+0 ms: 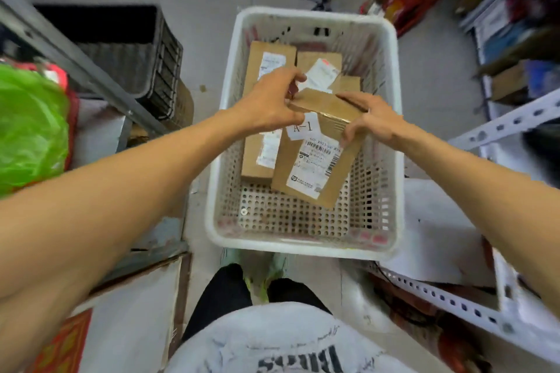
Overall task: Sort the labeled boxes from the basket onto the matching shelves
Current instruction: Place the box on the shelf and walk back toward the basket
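Both hands grasped one brown cardboard box with a white "A-1" tag (pixel 315 157) at the centre of the frame, inside the white perforated plastic basket (pixel 300 245) that stood on the floor. The left hand (pixel 266 104) curled its fingers round the box's upper left corner, and the right hand (pixel 374 123) clamped the upper right corner, fingers bent over the top face and side. The box was tilted, its top end raised toward the hands and its lower end down over the basket's holed bottom; whether that end touched the bottom could not be told. It partly covered a long brown cardboard box with a white label (pixel 257 165) lying along the basket's left side, and another labelled brown box (pixel 318 62) lay behind it. A black slatted plastic crate (pixel 130 48) sat at upper left, a bright green plastic bag (pixel 27 127) at far left, and a white slotted metal shelf rail (pixel 512 121) at right.
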`<state>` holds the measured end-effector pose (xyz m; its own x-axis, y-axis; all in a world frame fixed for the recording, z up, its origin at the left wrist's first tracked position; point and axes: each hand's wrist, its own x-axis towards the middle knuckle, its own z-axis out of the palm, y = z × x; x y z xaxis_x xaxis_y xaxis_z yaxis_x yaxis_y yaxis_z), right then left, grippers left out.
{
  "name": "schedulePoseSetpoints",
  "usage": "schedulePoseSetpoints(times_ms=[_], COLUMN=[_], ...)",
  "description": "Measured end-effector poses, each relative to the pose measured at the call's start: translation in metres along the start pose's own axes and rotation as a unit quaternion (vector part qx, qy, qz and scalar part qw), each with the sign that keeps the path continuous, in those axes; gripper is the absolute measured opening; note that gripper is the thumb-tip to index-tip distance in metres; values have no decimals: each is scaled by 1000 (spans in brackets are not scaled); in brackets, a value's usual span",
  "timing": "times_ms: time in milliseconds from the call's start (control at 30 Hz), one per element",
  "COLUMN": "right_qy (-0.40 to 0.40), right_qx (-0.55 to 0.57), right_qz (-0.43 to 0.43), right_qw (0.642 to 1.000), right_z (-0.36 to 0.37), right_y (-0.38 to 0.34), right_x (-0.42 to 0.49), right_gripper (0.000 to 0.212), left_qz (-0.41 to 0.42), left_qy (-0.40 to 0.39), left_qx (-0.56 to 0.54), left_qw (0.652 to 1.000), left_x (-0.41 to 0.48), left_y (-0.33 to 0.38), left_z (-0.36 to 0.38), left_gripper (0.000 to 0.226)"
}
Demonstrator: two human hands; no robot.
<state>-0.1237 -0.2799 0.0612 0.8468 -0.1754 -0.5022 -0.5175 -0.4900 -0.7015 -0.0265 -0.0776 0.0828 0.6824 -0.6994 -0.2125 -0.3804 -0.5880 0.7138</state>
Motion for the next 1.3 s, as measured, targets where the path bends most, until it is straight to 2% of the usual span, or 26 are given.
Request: schedulePoseSetpoints(times_ms=[200, 300, 400, 467, 533, 600, 667, 733, 833, 867, 900, 967, 1000, 1067, 1133, 1167, 1300], right_qy=[-3, -20, -43, -46, -15, 50, 82, 86, 112, 127, 143, 164, 172, 176, 189, 203, 228], right_qx=[51, 85, 129, 164, 208, 258, 260, 228, 214, 219, 224, 238, 237, 239, 248, 242, 216], right_qz=[-40, -58, -76, -81, -80, -80, -76, -88, -94, -82, -74, -83, -91, -104, -117, -121, -132], right_qw=[998, 995, 988, 982, 975, 961, 959, 966, 966, 964, 961, 954, 952, 949, 943, 941, 940], right_z=[-45, -59, -72, -78, -81, -81, -72, -57, -40, -37, -33, -27, -23, -15, -7, -4, 20], right_y=[-57, -76, -91, -97, -102, -104, -107, -110, -112, -113, -112, -111, -113, -117, -121, -121, -111], right_x=[-24, -30, -32, -34, -33, -32, -32, -32, -39, -44, -48, -59, -66, -79, -94, -102, -156], right_gripper=[96, 97, 97, 92, 95, 94, 89, 96, 125, 127, 119, 84, 70, 56, 56, 61, 79], left_qz=[27, -3, -56, -79, -91, -106, -127, -137, -128, -129, -132, -117, -94, -51, -28, -19, 35], left_qy=[15, -18, -76, -87, -58, -21, 19, 44, 88, 100, 104, 92, 77, 48, 35, 29, 7], left_qx=[7, -17, -98, -182, -255, -310, -353, -368, -371, -381, -393, -403, -402, -379, -352, -344, -300], left_qw=[1000, 1000, 991, 976, 961, 945, 927, 919, 915, 910, 904, 903, 908, 923, 935, 938, 953], left_x=[-1, -6, -12, -16, -19, -21, -25, -27, -31, -32, -33, -39, -44, -55, -67, -74, -104], left_y=[29, 33, 33, 33, 33, 36, 39, 43, 49, 49, 51, 54, 56, 59, 63, 65, 78], left_z=[-54, -67, -74, -74, -73, -72, -71, -71, -74, -75, -77, -77, -77, -75, -72, -71, -62], left_gripper=[65, 82, 113, 104, 98, 104, 110, 111, 95, 86, 78, 72, 78, 102, 123, 127, 105])
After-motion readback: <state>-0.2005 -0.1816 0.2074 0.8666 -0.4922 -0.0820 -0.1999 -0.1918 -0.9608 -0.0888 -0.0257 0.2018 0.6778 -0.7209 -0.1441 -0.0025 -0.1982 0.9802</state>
